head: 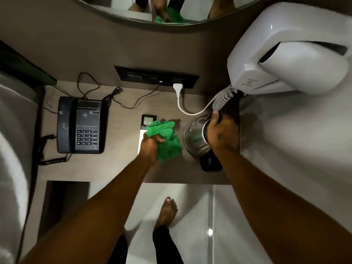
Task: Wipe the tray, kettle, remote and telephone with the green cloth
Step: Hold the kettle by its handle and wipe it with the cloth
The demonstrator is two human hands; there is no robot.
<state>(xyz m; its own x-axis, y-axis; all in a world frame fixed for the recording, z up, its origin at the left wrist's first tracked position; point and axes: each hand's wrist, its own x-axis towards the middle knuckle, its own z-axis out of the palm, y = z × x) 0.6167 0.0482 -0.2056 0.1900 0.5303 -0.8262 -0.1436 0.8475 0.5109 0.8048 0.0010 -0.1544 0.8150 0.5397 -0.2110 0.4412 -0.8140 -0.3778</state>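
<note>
Left hand (151,144) clenched round a bunched green microfibre cloth (167,141), the wad resting on the grey-brown wood-grain desk (118,168) and draped over the lower part of a slim white remote with a small display (148,121). Right hand (222,133) clamped over the top of a rounded stainless-steel kettle (196,139), tipped on its side with the black handle (210,161) toward the desk's near edge. Probably the kettle step: best done by keeping that top grip firm, bringing the cloth across to the steel wall, wiping in overlapping strokes and turning the body bit by bit so no face is missed, handle and spout included. Worth minding the white power cord (182,105) and the coiled white cord (223,100) of the wall-mounted white hair dryer (285,54) just behind the kettle. Kettle's inside not visible, so whether any water is in it cannot be told; lid state hidden under the hand. Further left, well apart, a black corded desk telephone (82,124) with handset cradled. No tray to be made out. Above, a curved mirror (162,10) reflecting cloth and hand.
</note>
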